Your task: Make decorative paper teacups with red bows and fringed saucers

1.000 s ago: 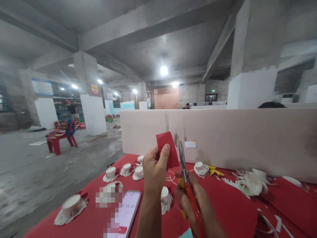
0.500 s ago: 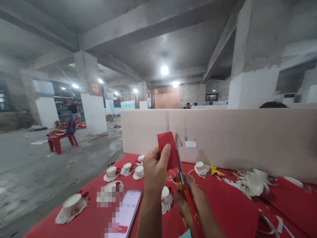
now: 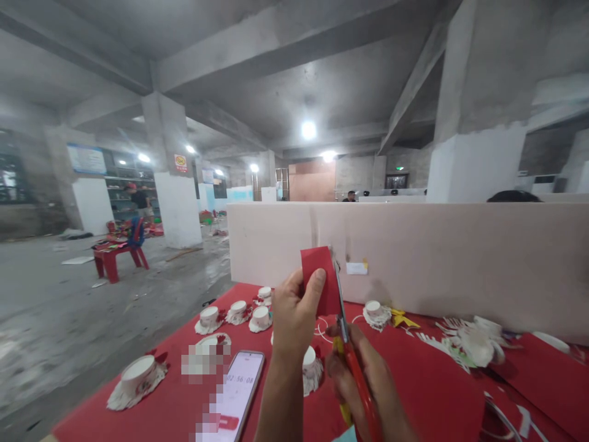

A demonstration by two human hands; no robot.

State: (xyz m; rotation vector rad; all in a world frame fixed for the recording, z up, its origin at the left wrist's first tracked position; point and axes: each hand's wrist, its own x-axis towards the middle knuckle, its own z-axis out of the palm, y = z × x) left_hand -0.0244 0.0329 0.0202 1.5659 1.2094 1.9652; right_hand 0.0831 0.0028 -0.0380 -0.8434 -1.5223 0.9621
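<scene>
Red paper (image 3: 319,276) is pinched upright by the left hand (image 3: 294,319) above the table (image 3: 414,387) while scissors (image 3: 352,362), gripped in the right hand (image 3: 368,383), are run along its right edge, mid-cut; steadiness is called for.

Matt red paper (image 3: 321,276), metal-bladed scissors (image 3: 343,319) with glossy plastic handles.

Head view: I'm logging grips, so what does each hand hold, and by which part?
Left hand pinches the red paper by its lower left edge. Right hand holds the scissors by their handles.
</scene>
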